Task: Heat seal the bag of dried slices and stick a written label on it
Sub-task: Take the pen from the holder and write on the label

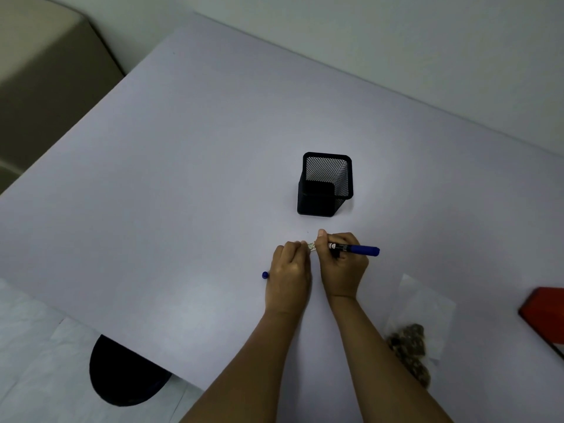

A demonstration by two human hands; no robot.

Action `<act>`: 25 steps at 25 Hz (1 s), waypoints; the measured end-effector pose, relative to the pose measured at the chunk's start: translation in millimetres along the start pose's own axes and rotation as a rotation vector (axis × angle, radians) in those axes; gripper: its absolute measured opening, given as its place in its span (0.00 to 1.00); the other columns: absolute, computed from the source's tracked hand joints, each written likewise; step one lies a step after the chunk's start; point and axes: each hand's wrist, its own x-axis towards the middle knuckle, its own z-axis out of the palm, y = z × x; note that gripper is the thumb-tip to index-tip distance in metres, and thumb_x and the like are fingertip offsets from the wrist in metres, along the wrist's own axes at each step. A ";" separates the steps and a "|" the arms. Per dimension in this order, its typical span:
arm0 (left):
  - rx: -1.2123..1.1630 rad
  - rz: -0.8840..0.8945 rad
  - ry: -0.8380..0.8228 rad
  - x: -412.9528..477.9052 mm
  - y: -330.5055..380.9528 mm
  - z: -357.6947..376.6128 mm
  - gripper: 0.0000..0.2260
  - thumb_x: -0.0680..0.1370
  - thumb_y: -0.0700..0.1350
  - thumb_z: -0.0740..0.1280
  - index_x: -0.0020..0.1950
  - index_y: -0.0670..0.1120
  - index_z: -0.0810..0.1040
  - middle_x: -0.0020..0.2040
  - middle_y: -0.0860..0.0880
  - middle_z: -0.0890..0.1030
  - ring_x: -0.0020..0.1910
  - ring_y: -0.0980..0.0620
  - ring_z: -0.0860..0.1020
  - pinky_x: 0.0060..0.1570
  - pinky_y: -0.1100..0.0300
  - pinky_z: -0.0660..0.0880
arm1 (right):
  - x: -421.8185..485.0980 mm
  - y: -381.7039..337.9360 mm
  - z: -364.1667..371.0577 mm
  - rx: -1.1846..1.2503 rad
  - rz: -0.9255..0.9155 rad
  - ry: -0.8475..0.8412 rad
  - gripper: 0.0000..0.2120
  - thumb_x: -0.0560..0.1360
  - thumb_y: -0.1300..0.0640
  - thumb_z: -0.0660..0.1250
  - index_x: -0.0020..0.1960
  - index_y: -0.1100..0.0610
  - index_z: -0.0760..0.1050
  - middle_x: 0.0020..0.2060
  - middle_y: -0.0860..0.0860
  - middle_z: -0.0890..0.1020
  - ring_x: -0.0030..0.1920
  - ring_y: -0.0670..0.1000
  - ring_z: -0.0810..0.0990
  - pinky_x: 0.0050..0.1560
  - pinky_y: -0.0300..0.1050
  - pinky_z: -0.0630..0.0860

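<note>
Labelling is the step in hand. A blue cap (pixel 265 275) peeks out beside the left hand (pixel 288 270) (held or loose, I cannot tell), whose curled fingers pinch the small label (pixel 311 247) on the table (pixel 183 178). The right hand (pixel 343 264) is clamped on the marker (pixel 355 248). Next, I judge: finish writing, then carry the label to the bag (pixel 424 312), lying by the right forearm. The mesh pot (pixel 325 184) behind and a red box (pixel 546 312) far right block nothing.

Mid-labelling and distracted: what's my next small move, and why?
Probably recap the marker: your right hand grips it, your left hand holds the blue cap, and both pinch the small label between them. The bag beside your right arm shows no label.
</note>
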 end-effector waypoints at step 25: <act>-0.007 0.007 -0.004 0.7 -0.8 -1.2 0.11 0.65 0.31 0.76 0.46 0.36 0.82 0.40 0.42 0.82 0.37 0.47 0.81 0.40 0.60 0.79 | 1.1 1.1 -0.4 -0.057 -0.089 -0.011 0.14 0.72 0.57 0.64 0.33 0.64 0.76 0.28 0.58 0.80 0.34 0.48 0.76 0.38 0.22 0.69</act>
